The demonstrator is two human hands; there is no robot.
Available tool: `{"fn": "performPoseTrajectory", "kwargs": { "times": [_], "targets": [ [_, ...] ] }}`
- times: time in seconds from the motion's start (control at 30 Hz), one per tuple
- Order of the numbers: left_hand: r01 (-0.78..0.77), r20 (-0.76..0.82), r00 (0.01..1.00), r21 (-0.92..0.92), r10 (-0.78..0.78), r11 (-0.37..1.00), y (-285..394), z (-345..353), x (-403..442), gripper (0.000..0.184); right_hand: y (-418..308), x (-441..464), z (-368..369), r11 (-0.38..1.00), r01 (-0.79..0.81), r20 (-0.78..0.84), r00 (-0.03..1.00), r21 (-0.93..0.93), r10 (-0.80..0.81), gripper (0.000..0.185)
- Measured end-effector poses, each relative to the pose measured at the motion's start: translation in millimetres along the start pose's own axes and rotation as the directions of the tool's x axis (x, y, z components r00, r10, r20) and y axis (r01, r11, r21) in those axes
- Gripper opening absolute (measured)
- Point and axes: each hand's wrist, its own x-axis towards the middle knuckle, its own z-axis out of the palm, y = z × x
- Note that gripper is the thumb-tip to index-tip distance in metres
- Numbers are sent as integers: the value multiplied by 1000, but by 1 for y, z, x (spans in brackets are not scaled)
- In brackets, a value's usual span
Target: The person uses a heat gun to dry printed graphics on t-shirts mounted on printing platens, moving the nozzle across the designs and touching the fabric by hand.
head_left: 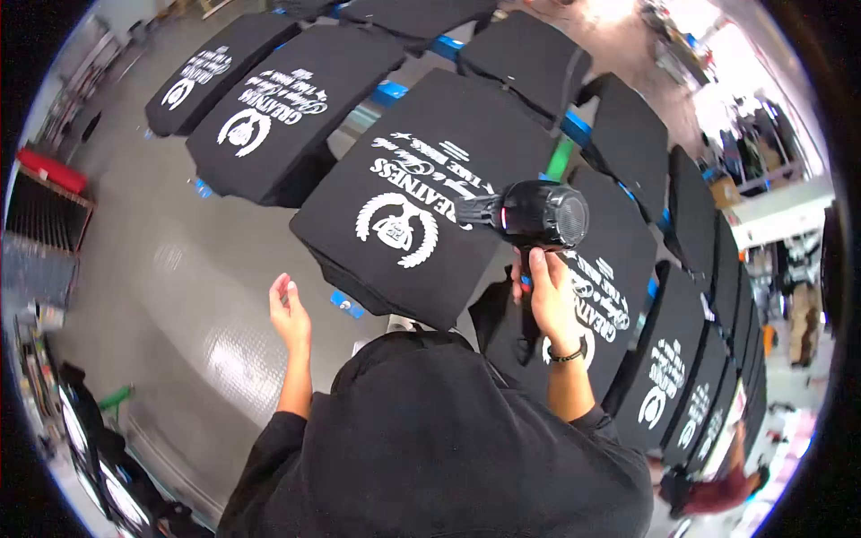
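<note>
My right hand (551, 300) is wrapped round the handle of a black hair dryer (545, 215). The dryer's flat nozzle points left, over a black T-shirt (484, 112) stretched on a board in front of me. White lettering and a wreath emblem (395, 231) are printed on that shirt, and the nozzle covers part of the print in my view. My left hand (289, 314) hangs empty over the floor, left of the shirt's near edge, with its fingers loosely extended. It touches nothing.
More black shirts on boards fan out to the left (300, 90) and right (668, 377), several with the same white print. Blue board ends (347, 305) show between them. Grey floor (179, 269) lies at left. Another person (717, 489) is at the lower right.
</note>
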Motion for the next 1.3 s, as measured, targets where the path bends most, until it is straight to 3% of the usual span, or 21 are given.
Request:
{"fn": "performPoseTrajectory", "kwargs": {
  "times": [0.03, 0.1, 0.17, 0.27, 0.3, 0.33, 0.4, 0.43, 0.5, 0.53, 0.57, 0.6, 0.7, 0.73, 0.77, 0.83, 0.9, 0.97, 1.1, 1.2, 1.3],
  "targets": [
    [-33, 94, 995, -103, 43, 994, 4, 4, 0, 32, 2, -15, 6, 997, 46, -52, 998, 54, -43, 27],
    [41, 441, 894, -263, 83, 964, 81, 11, -20, 31, 11, -43, 24, 965, 172, -138, 980, 198, -146, 23],
    [103, 722, 660, -359, 207, 927, 148, 20, -52, 45, 28, -66, 39, 908, 274, -174, 958, 318, -228, 19],
    [-165, 916, 167, -338, 364, 927, 217, 29, -107, 88, 39, -105, 60, 856, 251, -170, 966, 451, -194, 32],
    [-275, 904, 126, -364, 409, 890, 202, 39, -127, 81, 44, -115, 60, 872, 279, -120, 960, 401, -252, 37],
    [-290, 901, 132, -363, 413, 885, 220, 37, -144, 62, 38, -128, 66, 849, 336, -162, 942, 407, -295, 40],
    [-182, 874, 260, -374, 411, 910, 215, 52, -166, 44, 54, -142, 43, 950, 284, 0, 958, 133, -286, 48],
    [-355, 849, 266, -354, 456, 866, 216, 54, -172, 37, 56, -151, 33, 947, 310, 50, 948, 89, -315, 56],
    [-244, 819, 441, -285, 368, 927, 196, 67, -183, 39, 55, -162, 5, 902, 431, 88, 899, -11, -428, 53],
    [-312, 768, 453, -339, 453, 887, 195, 71, -186, 32, 65, -166, -11, 888, 452, 110, 890, -90, -442, 49],
    [-79, 845, 452, -279, 284, 957, 195, 75, -187, 27, 72, -168, -29, 848, 473, 98, 881, -240, -463, 40],
    [-61, 871, 432, -228, 232, 972, 196, 79, -190, 24, 83, -170, -49, 772, 487, 66, 860, -408, -507, 32],
    [-137, 889, 435, -88, 140, 987, 218, 92, -210, 23, 140, -167, -119, 769, 329, -244, 817, -548, -523, 15],
    [-188, 894, 434, -35, 115, 982, 225, 99, -216, 25, 159, -165, -147, 798, 280, -352, 785, -534, -511, 13],
    [-309, 875, 438, -69, 207, 948, 221, 111, -222, 28, 182, -162, -176, 771, 210, -421, 737, -602, -529, 12],
    [-335, 893, 418, -19, 167, 942, 241, 129, -245, 32, 222, -158, -233, 671, 99, -440, 683, -734, -583, 19],
    [-359, 897, 416, 14, 147, 933, 259, 153, -268, 32, 254, -154, -273, 639, -58, -488, 699, -767, -523, 32],
    [-419, 903, 401, 31, 154, 908, 273, 174, -288, 31, 273, -153, -300, 631, -110, -504, 712, -768, -489, 41],
    [-500, 936, 337, 84, 104, 862, 296, 204, -321, 33, 285, -152, -322, 752, -63, -516, 765, -657, -387, 55],
    [-553, 936, 294, 0, 196, 833, 291, 218, -342, 34, 286, -149, -326, 817, -33, -535, 771, -576, -346, 56],
    [-602, 956, 255, 39, 146, 797, 296, 221, -353, 33, 288, -154, -328, 869, -15, -556, 773, -495, -304, 55]
  ]
}}
